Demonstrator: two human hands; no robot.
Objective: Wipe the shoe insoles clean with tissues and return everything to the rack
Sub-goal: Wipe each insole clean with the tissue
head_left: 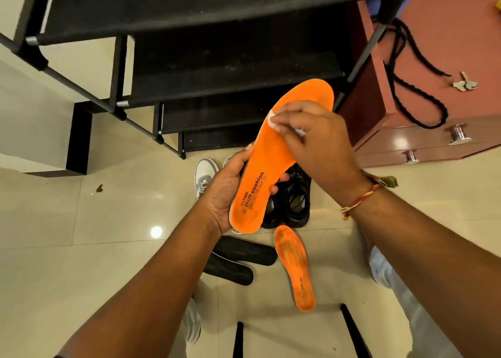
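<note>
Wiping step, right in the thick of it. The left hand [227, 192] grips the insole [279, 151] at its heel end, thumb on one edge and fingers curled round the other, holding it up in front of the rack [217, 59]. The right hand [317, 141] pinches a tissue [271, 119] against the forefoot. A 2nd insole [294, 268] and 2 black insoles [244, 252] lie on the floor. Next, I'd say: drag the tissue heelward with firm pressure, left grip steady.
</note>
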